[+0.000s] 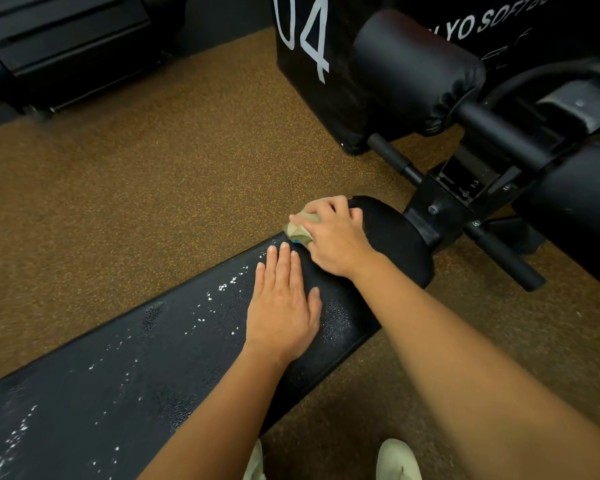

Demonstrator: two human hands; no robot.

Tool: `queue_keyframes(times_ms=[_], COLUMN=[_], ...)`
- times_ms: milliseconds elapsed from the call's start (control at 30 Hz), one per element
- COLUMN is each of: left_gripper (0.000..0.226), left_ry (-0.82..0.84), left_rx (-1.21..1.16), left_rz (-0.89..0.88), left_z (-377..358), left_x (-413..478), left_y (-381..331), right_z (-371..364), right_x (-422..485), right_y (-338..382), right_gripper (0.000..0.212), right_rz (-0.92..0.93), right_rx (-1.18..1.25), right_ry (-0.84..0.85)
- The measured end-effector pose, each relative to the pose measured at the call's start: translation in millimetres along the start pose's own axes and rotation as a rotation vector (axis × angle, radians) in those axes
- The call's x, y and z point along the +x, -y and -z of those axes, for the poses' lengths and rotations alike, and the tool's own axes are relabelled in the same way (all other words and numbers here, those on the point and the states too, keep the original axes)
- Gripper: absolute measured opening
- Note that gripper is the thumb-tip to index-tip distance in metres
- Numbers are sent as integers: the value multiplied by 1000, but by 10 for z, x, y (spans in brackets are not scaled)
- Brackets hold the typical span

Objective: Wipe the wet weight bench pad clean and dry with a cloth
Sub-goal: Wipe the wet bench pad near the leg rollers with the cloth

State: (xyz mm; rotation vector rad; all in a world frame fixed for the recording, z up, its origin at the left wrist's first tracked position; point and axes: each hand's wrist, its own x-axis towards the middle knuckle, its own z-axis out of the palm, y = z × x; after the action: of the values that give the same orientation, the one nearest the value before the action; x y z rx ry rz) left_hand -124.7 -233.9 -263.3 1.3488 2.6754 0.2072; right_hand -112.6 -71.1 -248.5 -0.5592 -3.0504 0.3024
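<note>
The black weight bench pad (125, 368) runs from the lower left up to the middle of the view, and water droplets shine along its length. My left hand (284, 303) lies flat on the pad with straight fingers. Just beyond it, my right hand (336, 237) grips a crumpled beige-green cloth (300, 230) and presses it on the pad's far end, next to a round black roller pad (395, 237).
Brown speckled rubber floor (153, 174) surrounds the bench. A black soft box marked 04 (309, 81) stands behind. Black bench frame with padded rollers and bars (499, 174) fills the right. Dark equipment (66, 46) sits at the top left. My light shoes (397, 459) show at the bottom.
</note>
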Motion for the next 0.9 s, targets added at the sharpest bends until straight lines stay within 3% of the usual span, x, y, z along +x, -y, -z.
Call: queue_keyframes(times_ms=[200, 367, 500, 667, 833, 900], left_gripper=[75, 77, 76, 72, 71, 71], left_ry=[22, 25, 25, -13, -2, -8], left_rx=[29, 22, 27, 8, 10, 14], left_rz=[59, 118, 114, 75, 23, 26], left_z=[27, 41, 29, 21, 61, 58], left_x=[-167, -224, -238, -247, -264, -271], left_y=[162, 176, 197, 277, 386, 387], right_z=[0, -27, -11, -54, -40, -56], right_x=[-39, -234, -127, -264, -175, -156], right_y=[80, 27, 104, 324, 265, 393], right_gripper=[55, 58, 54, 55, 54, 55], right_rz=[-131, 84, -116, 89, -48, -8], right_rx=[-61, -7, -40, -11, -44, -12], right_ry=[-38, 4, -25, -16, -54, -29])
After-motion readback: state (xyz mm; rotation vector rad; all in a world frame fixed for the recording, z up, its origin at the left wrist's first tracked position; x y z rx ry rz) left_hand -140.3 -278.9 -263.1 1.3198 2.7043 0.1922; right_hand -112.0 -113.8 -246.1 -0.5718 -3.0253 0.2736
